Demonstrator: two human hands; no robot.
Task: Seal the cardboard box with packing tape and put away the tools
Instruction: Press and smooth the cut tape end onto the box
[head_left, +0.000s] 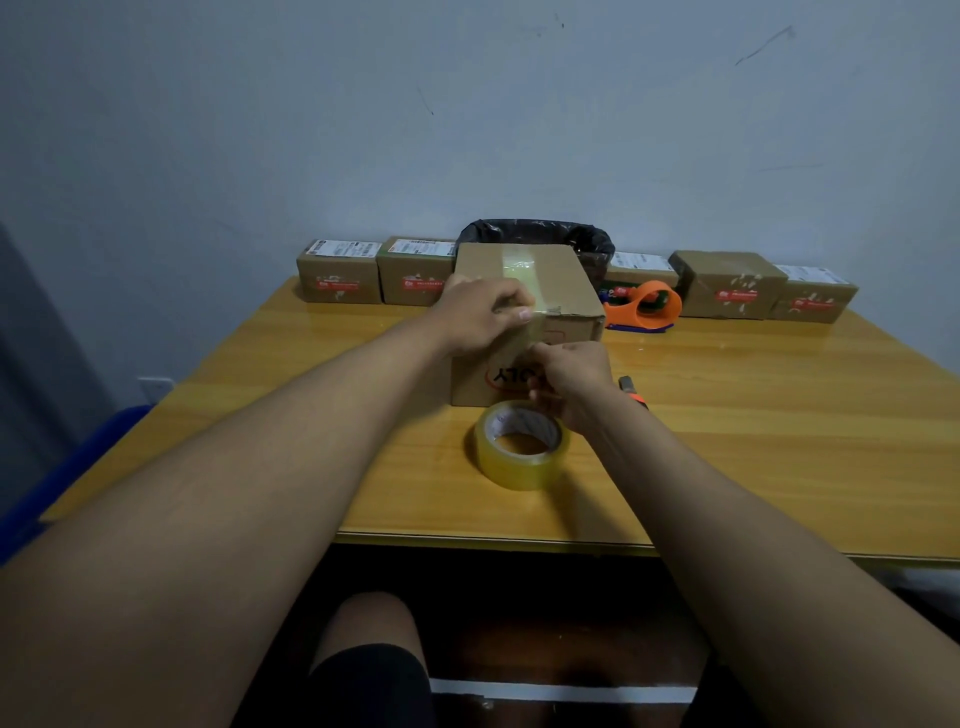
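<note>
The cardboard box (550, 275) stands at the table's middle with a strip of clear tape (519, 265) running along its top and over the front edge. My left hand (478, 317) grips the box's top front edge, thumb pressed on the tape. My right hand (569, 376) is against the box's front face, fingers pinched on the strip's lower end. A roll of clear packing tape (522, 444) lies flat just in front of the box. An orange tape dispenser (649, 306) sits behind the box to the right. An orange-and-black cutter (635, 391) peeks out behind my right wrist.
Several small taped parcels (340, 273) line the far edge of the wooden table (779, 415), on both sides of a bin with a black liner (592, 244). A wall is close behind. My knee (371, 660) is under the table's near edge.
</note>
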